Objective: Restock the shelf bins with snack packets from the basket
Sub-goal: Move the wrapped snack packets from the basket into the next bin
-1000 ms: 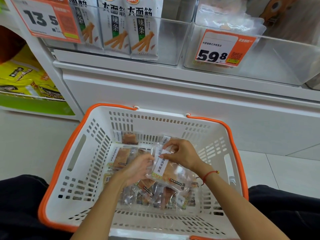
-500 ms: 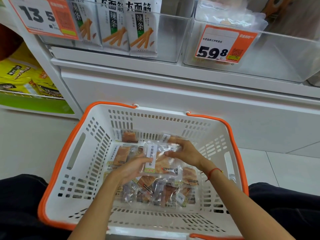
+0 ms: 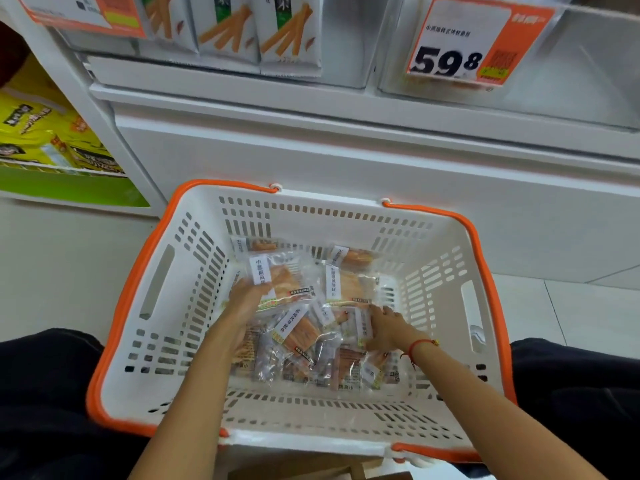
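Left hand (image 3: 247, 299): one clear plastic snack packet with a white label strip (image 3: 280, 278) is gripped at its lower left corner and held above the pile. Right hand (image 3: 384, 327): fingers are curled onto loose clear snack packets (image 3: 301, 344) heaped in the white slotted plastic basket with orange rim (image 3: 166, 341). Clear shelf bins (image 3: 346, 39) are seen above.

Glossy clear-plastic snack packets (image 3: 284, 282) – matt white perforated plastic basket (image 3: 346, 407) – smooth transparent bins (image 3: 588, 74).
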Demonstrator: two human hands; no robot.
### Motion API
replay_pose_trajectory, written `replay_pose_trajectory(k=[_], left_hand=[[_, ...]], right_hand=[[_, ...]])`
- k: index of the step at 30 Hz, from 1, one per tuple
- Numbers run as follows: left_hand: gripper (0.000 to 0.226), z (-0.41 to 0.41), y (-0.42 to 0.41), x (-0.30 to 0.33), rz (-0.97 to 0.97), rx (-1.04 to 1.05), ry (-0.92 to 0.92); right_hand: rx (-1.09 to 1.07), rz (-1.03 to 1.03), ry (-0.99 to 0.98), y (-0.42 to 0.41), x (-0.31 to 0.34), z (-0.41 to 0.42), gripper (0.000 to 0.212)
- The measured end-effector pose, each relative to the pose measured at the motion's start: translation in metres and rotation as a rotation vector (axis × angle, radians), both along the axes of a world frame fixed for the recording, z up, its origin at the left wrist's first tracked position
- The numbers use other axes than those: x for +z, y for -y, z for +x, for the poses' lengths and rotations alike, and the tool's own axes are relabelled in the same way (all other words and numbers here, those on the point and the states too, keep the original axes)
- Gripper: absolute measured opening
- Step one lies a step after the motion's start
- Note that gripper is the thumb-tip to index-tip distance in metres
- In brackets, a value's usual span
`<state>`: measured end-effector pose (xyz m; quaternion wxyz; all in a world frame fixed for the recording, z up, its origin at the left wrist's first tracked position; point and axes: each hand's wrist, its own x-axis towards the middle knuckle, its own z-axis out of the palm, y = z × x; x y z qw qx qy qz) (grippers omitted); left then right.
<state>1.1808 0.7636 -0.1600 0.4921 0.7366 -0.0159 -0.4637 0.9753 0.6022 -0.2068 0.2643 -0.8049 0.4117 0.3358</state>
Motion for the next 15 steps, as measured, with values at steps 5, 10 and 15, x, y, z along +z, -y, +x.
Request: replay_pose_trajectory(k=[5,10,15], left_hand=[[0.037,-0.004,0.0,-0.009,-0.004,-0.023,-0.074],[0.027,0.003,0.0,-0.01,0.027,0.05,-0.142],[0.02,0.008,-0.002,-0.007,-0.019,0.093,-0.211]], right_hand=[[-0.005,-0.047,0.121,-0.007,-0.006,0.0,0.092],[-0.01,0.138,0.146,-0.006,0.005,0.002,0.096],[0.041,0.13,0.099,-0.011,0.0,-0.001,0.056]])
